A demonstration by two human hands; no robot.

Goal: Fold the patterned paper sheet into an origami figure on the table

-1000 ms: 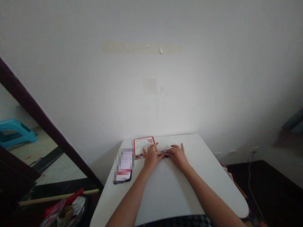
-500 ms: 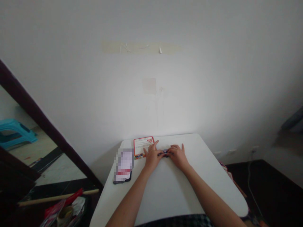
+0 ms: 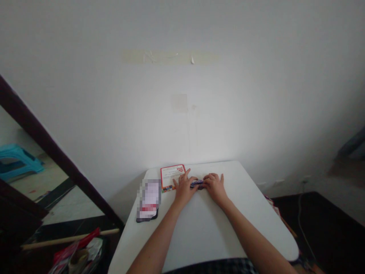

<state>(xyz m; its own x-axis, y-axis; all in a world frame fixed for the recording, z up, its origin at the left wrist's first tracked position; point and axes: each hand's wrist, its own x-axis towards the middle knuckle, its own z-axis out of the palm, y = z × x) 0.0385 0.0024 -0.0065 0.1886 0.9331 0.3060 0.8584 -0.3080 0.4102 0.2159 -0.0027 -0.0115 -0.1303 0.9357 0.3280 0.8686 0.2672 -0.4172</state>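
Note:
A small dark purple-blue item (image 3: 196, 184), too small to identify, lies between my hands near the far side of the white table (image 3: 205, 236). My left hand (image 3: 184, 188) pinches its left end between thumb and index finger, with the other fingers spread. The right end is gripped by the fingertips of my right hand (image 3: 214, 186), whose thumb side faces the item. Partly under my left fingers is a red-bordered printed card (image 3: 171, 175) with a colourful lower edge.
A phone (image 3: 149, 199) with a blurred screen rests at the table's left. The white wall (image 3: 242, 95) rises right behind the table. On the left are a mirror frame (image 3: 51, 142), a blue stool (image 3: 21, 160) and a wooden stick (image 3: 71, 238) above a bag of items.
The fingers of both hands have shifted slightly around the small item, and more of it shows between them. The card and phone stay in place.

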